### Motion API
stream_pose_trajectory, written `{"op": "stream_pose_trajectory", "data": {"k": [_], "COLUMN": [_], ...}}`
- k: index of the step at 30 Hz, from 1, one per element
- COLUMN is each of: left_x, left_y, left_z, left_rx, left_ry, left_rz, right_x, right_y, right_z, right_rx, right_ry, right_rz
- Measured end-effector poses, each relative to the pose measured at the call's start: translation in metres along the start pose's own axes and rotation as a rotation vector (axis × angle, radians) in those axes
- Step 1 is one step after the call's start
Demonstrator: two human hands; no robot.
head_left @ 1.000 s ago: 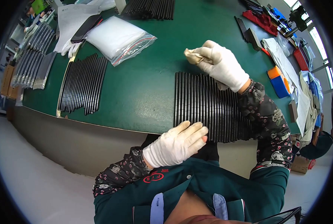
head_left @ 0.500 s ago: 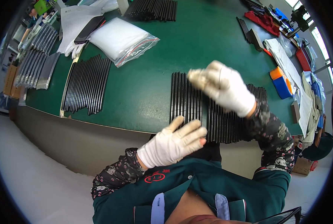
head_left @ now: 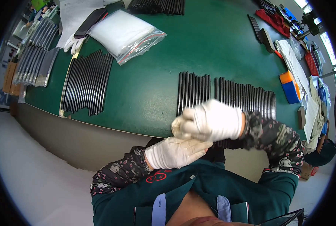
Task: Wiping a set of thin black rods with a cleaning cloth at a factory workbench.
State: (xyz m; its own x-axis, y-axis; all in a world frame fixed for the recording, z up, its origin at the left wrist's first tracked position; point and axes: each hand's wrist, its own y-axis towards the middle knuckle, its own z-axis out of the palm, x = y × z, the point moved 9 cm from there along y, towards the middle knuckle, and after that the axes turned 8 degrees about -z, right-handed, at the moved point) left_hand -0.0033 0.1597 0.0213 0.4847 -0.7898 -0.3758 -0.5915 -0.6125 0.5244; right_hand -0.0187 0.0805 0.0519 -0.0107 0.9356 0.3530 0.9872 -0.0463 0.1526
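rods (head_left: 193, 88), slim and black, lie side by side on a green table (head_left: 149, 86), this smaller group just off the middle of the view toward two o'clock, with a larger group (head_left: 247, 96) beside it toward three o'clock and a narrow gap between the two. the right hand (head_left: 213, 118), in a white glove and a little blurred, comes in from four o'clock over the near part of the rods, its fingers curled in and aimed at nine o'clock; whether they grip anything i cannot tell. the left hand (head_left: 175, 152), gloved too, lies at six o'clock by the table edge, open and flat, fingers straight and pointing to about two o'clock. the right hand partly covers it in view, though contact between them is unclear. dark patterned sleeves (head_left: 267, 132) cover both forearms. another set of black rods (head_left: 87, 84) lies well apart, between nine and ten o'clock. a clear bag (head_left: 119, 34) with white contents rests at eleven, a dark pile of rods (head_left: 158, 6) at twelve, a red cloth (head_left: 273, 22) between one and two, and a blue and orange block (head_left: 290, 90) between two and three.
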Motion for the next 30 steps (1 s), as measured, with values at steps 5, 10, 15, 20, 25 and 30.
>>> {"op": "stream_pose_trajectory", "data": {"k": [5, 10, 15, 20, 25, 30], "left_x": [-0.002, 0.005, 0.0, 0.005, -0.001, 0.002], "left_y": [0.002, 0.0, -0.001, 0.0, -0.002, 0.0], "left_z": [-0.004, -0.005, -0.001, -0.004, 0.0, -0.002], "left_rx": [-0.018, -0.038, -0.005, -0.045, -0.034, -0.05], "left_ry": [0.01, -0.034, -0.009, -0.122, -0.012, -0.097], "left_rz": [0.073, -0.06, 0.084, -0.05, 0.086, -0.025], "right_x": [-0.064, -0.014, -0.057, -0.024, -0.045, -0.031], "right_y": [0.01, 0.01, 0.015, 0.013, 0.019, 0.012], "right_z": [-0.026, -0.002, -0.029, -0.007, -0.022, -0.022], "right_rx": [-0.168, 0.0, -0.252, -0.116, -0.223, -0.165], "right_ry": [-0.199, 0.18, -0.2, 0.037, -0.158, -0.113], "right_rz": [0.168, 0.093, 0.142, 0.104, 0.047, 0.023]}}
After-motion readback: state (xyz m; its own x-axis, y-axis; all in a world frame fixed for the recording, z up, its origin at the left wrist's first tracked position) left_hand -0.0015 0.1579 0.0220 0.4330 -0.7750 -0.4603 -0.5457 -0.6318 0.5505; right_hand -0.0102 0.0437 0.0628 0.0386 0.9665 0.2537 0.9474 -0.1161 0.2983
